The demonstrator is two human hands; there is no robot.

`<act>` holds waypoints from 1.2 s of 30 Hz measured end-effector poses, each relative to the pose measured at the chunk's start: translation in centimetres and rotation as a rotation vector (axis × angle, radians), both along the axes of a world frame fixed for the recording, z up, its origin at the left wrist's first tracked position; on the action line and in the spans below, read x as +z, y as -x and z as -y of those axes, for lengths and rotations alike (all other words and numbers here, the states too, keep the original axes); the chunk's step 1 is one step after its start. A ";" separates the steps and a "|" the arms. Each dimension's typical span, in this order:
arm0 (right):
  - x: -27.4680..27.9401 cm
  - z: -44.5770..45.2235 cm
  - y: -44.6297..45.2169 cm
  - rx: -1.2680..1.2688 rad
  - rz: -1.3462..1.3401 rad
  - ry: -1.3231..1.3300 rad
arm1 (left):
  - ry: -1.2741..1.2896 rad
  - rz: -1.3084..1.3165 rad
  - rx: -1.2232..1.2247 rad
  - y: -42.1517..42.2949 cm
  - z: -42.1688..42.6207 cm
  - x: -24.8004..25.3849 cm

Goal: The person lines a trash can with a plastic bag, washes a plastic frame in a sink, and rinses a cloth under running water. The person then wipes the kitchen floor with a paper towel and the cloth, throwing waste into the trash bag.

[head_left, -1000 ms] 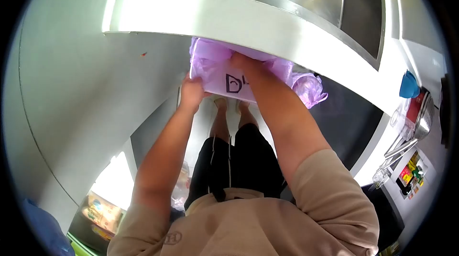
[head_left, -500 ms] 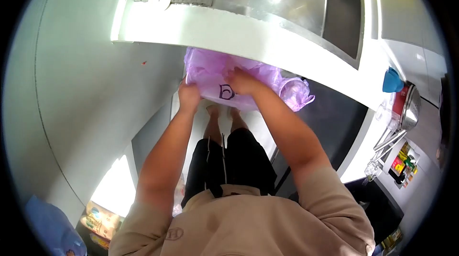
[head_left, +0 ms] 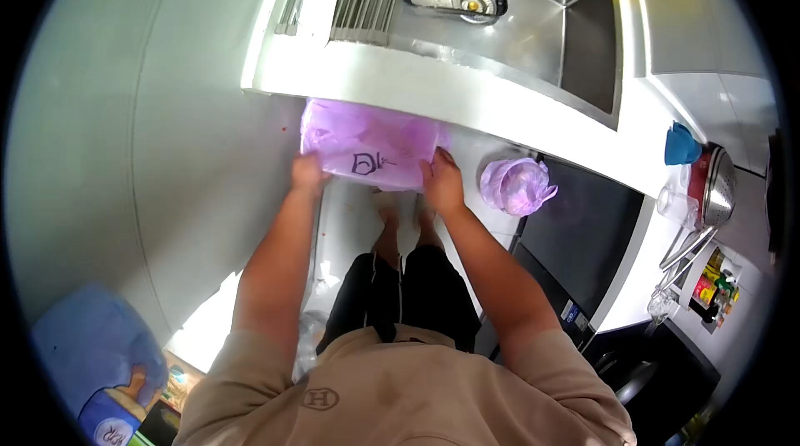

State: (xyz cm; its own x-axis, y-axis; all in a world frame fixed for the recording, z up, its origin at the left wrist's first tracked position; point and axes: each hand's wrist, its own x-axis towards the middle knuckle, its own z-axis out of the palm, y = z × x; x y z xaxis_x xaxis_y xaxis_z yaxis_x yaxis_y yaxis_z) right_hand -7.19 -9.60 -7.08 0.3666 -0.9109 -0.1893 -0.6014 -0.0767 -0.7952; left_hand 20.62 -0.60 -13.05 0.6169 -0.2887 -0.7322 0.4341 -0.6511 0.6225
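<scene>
A purple-lined bin (head_left: 404, 172) is gripped from both sides, at its 8 o'clock corner by the left hand (head_left: 307, 172) and at its 4 o'clock corner by the right hand (head_left: 444, 181); its far side is overhung by the white counter (head_left: 358, 69) at 12 o'clock. A bunched purple bag (head_left: 515, 187) is seen nearby, apart from it, between 3 and 4. Farther out, a steel sink (head_left: 525, 42) is set between 1 and 2.

Both hands (head_left: 444, 182) apart; arms (head_left: 280, 258) outstretched
</scene>
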 end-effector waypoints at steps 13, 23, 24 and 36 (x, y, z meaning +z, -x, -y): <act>16.7 6.5 1.6 0.034 -0.160 0.264 | 0.370 0.916 -0.426 6.2 2.8 19.4; 19.7 24.1 4.3 0.058 -0.229 0.506 | 0.647 0.842 -0.730 8.3 19.6 27.4; 18.5 26.1 4.7 0.095 -0.296 0.521 | 0.620 0.887 -0.768 8.6 20.9 27.3; -3.4 41.9 4.1 0.595 -0.720 0.657 | 0.375 0.598 -0.622 11.7 33.2 22.5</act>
